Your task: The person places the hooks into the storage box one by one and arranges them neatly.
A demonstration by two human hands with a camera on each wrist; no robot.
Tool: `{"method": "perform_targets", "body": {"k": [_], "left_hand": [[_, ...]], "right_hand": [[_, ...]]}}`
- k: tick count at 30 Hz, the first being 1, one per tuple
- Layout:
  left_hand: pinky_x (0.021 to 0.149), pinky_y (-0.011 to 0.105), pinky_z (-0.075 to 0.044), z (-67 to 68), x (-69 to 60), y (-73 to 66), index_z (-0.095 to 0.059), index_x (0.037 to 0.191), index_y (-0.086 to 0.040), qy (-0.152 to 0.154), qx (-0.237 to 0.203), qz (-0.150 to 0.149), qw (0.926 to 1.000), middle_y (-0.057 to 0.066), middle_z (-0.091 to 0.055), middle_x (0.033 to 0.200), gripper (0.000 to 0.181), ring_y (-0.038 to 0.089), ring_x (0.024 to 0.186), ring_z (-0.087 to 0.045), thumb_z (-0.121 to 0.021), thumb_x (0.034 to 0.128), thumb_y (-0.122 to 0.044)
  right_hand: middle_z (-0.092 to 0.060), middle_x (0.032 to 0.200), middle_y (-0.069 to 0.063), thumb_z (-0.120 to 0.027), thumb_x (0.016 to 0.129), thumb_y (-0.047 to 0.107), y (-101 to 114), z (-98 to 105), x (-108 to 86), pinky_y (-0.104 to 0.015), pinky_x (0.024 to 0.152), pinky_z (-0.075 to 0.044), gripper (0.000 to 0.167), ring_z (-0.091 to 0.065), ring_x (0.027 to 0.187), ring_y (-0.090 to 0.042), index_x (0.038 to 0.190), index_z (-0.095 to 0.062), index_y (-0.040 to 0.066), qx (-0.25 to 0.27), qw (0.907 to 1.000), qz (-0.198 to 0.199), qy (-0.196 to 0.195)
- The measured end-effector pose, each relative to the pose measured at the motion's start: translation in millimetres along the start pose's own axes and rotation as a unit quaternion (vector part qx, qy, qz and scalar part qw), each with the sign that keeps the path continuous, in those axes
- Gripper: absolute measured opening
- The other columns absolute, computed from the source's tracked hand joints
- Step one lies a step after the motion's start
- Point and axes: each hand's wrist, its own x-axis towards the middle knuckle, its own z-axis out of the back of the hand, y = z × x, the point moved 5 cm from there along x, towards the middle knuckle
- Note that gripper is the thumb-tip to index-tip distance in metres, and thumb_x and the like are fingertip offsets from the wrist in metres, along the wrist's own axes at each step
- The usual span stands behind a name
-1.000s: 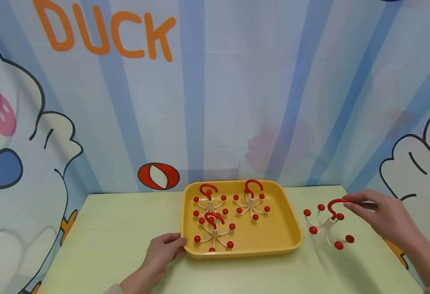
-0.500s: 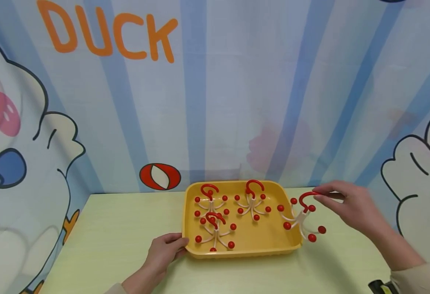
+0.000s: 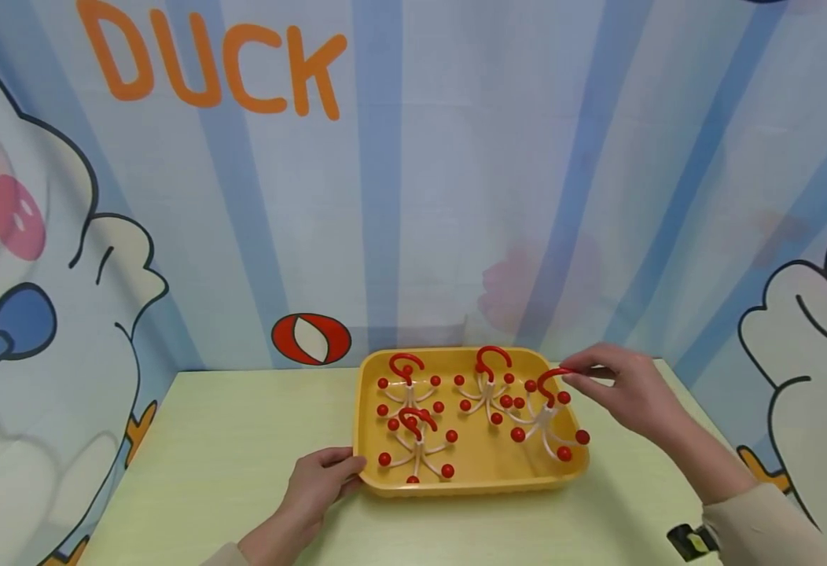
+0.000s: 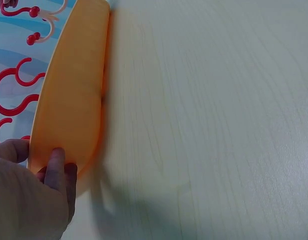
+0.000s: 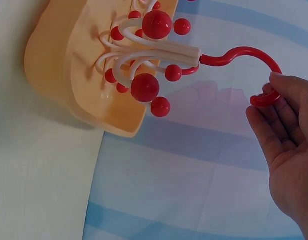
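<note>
My right hand pinches the red hook of a multi-arm hook hanger, its white curved arms tipped with red balls. The hanger hangs over the right end of a yellow tray. In the right wrist view, thumb and fingers meet on the end of the red hook. My left hand grips the tray's front left corner; the left wrist view has its fingers against the outer wall. Inside the tray stand three similar hangers: front left, back left and back middle.
The tray stands on a pale wooden table. Behind it hangs a blue striped cloth backdrop with cartoon ducks and orange letters. A dark strap or small device shows by the right sleeve.
My right hand has carried the hanger leftward, from beside the tray to over its right end. My left hand stays on the tray corner, and the tray's hangers have not moved.
</note>
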Motion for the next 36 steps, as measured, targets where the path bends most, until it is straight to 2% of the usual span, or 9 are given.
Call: {"method": "perform_targets", "body": {"k": [10, 17, 26, 33, 36], "left_hand": [[0.085, 0.037, -0.065, -0.8, 0.1, 0.8, -0.064, 0.129, 0.014, -0.003, 0.003, 0.001, 1.0000, 0.025, -0.071, 0.118, 0.038, 0.030, 0.102, -0.077, -0.076, 0.0981, -0.006], [0.085, 0.036, -0.065, -0.7, -1.2, 0.3, -0.065, 0.129, 0.014, -0.006, 0.003, 0.004, 1.0000, 0.025, -0.070, 0.119, 0.038, 0.029, 0.101, -0.077, -0.075, 0.0985, -0.005], [0.084, 0.035, -0.065, -0.1, -1.3, 0.4, -0.065, 0.129, 0.014, -0.006, 0.004, 0.003, 1.0000, 0.025, -0.071, 0.118, 0.037, 0.027, 0.100, -0.078, -0.075, 0.0984, -0.006], [0.085, 0.036, -0.065, -0.1, -1.4, -0.1, -0.065, 0.129, 0.013, -0.006, 0.004, 0.004, 1.0000, 0.025, -0.071, 0.118, 0.037, 0.027, 0.100, -0.078, -0.075, 0.0988, -0.006], [0.085, 0.036, -0.065, -0.1, -0.6, 0.6, -0.065, 0.129, 0.013, -0.007, 0.004, 0.006, 1.0000, 0.024, -0.071, 0.118, 0.037, 0.027, 0.100, -0.078, -0.076, 0.0987, -0.006]], "right_hand": [[-0.077, 0.101, -0.001, -0.082, 0.093, 0.004, 4, -17, 6.4, -0.042, 0.082, -0.066, 0.015, -0.076, 0.091, -0.022, 0.107, -0.081, 0.010, 0.011, 0.9998, 0.019, -0.005], [-0.075, 0.099, -0.001, -0.082, 0.093, 0.004, 0, -29, 8.2, -0.045, 0.083, -0.066, 0.014, -0.075, 0.091, -0.022, 0.107, -0.081, 0.009, 0.014, 0.9998, -0.011, 0.007], [-0.075, 0.099, -0.001, -0.081, 0.095, 0.006, -4, -48, 6.7, -0.044, 0.083, -0.066, 0.012, -0.075, 0.090, -0.021, 0.107, -0.080, 0.008, 0.037, 0.9988, -0.028, 0.015], [-0.074, 0.099, -0.003, -0.080, 0.096, 0.005, -6, -64, 5.6, -0.033, 0.075, -0.066, 0.011, -0.075, 0.083, -0.017, 0.106, -0.078, 0.007, 0.063, 0.9958, -0.058, 0.032], [-0.074, 0.099, -0.004, -0.079, 0.096, 0.004, -6, -69, 5.2, -0.032, 0.075, -0.066, 0.010, -0.075, 0.080, -0.018, 0.106, -0.078, 0.007, 0.072, 0.9944, -0.067, 0.038]]}}
